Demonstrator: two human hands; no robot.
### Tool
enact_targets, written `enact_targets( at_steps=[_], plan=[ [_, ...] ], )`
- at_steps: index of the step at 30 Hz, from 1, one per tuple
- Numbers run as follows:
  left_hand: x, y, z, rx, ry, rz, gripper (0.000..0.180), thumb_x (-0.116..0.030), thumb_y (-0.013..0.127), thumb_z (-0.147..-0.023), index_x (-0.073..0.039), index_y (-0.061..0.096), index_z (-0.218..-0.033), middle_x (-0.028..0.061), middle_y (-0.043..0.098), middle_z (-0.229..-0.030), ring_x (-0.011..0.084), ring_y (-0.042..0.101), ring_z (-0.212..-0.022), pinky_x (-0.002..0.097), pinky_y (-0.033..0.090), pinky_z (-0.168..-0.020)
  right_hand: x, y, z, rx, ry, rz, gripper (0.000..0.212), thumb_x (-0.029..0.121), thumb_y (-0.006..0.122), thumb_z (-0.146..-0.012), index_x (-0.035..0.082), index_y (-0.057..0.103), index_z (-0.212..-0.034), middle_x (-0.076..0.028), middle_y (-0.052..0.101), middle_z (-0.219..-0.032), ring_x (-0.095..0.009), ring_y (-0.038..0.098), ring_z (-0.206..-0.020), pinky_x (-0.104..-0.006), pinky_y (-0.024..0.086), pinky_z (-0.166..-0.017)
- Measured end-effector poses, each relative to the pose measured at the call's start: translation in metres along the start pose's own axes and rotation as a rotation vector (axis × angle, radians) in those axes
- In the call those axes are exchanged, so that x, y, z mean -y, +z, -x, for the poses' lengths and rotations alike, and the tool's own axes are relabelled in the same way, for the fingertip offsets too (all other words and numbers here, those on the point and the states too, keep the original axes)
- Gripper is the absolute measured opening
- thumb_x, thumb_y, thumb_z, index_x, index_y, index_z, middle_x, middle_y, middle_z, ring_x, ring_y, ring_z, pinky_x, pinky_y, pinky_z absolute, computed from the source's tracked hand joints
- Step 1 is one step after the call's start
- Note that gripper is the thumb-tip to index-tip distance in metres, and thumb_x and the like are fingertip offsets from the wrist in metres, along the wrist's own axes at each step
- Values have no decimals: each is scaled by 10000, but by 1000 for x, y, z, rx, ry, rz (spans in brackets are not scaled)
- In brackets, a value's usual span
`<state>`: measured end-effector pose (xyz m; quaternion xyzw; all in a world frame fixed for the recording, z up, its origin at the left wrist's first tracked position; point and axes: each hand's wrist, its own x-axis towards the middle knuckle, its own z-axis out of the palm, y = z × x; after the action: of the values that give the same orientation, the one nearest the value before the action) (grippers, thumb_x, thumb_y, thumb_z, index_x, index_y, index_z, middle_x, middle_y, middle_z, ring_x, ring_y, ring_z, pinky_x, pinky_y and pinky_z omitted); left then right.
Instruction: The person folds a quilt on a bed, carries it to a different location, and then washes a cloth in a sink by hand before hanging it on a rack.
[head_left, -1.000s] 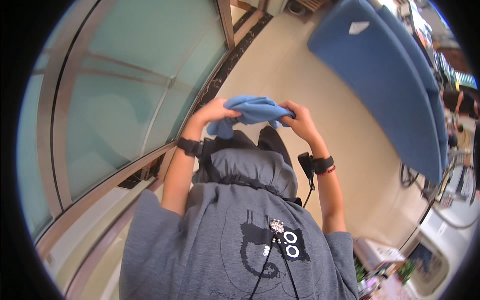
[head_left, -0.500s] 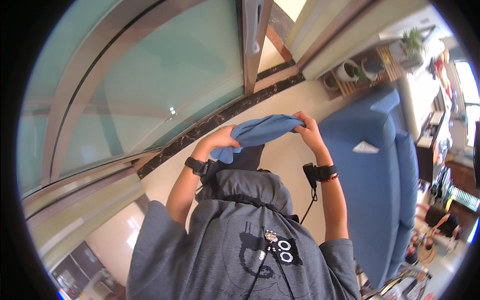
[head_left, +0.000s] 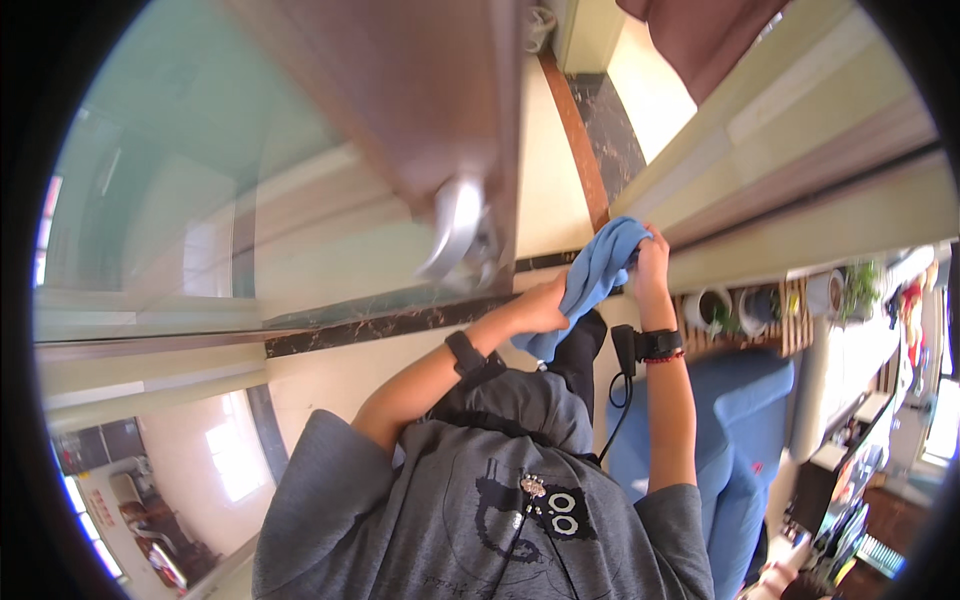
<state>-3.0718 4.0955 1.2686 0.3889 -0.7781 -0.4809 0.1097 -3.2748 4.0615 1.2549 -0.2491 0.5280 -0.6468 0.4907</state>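
Observation:
A twisted blue cloth stretches between my two hands in front of my body. My left hand is closed round its lower left part, with a loose end hanging below the fingers. The upper right end is gripped by my right hand, whose fingertips are partly hidden by the fabric. Just left of the cloth, and apart from it, is a silver door handle on the brown frame of a glass door.
A dark marbled threshold strip runs along the floor by the door. To the right stand a blue sofa and a slatted wooden rack with potted plants. A pale door frame rises at the upper right.
My view has turned and come closer to the door, so its handle now looms large. Both hands have shifted right with the cloth, which now slants more steeply.

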Motion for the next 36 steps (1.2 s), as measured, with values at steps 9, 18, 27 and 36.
enact_targets(
  at_steps=[9, 18, 27, 36],
  plan=[
    [584, -403, 81, -844, -522, 321, 635, -143, 664, -683, -41, 399, -1250, 186, 565, -1109, 293, 551, -1016, 350, 423, -855, -495, 703, -253, 1019, 374, 494, 218, -10, 411, -756, -5, 596, -872, -61, 593, -721, -150, 567, -668, -261, 459, -618],
    [1099, -735, 170, -1697, -932, 756, 512, -170, 720, -630, 6, 563, -1085, 162, 622, -987, 231, 590, -915, 325, 449, -802, -946, 1364, -307, 1916, 564, 627, 275, 25, 422, -722, 6, 597, -934, -58, 579, -787, -131, 526, -691, -240, 441, -611],
    [1270, -961, 381, -1924, -555, 1207, 417, -276, 643, -794, 15, 559, -1081, 88, 604, -992, 126, 555, -909, 257, 437, -802, -1031, 1745, -168, 2742, 483, 745, 262, 107, 507, -774, 10, 572, -1009, -19, 578, -850, -111, 538, -770, -238, 443, -685],
    [1375, -1217, 673, -2074, -6, 1230, 479, -369, 244, -968, -10, 426, -1227, 85, 536, -1136, 160, 527, -1017, 299, 426, -879, -1075, 2050, -15, 2647, 770, 472, 287, 109, 588, -792, 10, 545, -1058, -5, 560, -977, -88, 516, -870, -207, 399, -783]
  ],
)
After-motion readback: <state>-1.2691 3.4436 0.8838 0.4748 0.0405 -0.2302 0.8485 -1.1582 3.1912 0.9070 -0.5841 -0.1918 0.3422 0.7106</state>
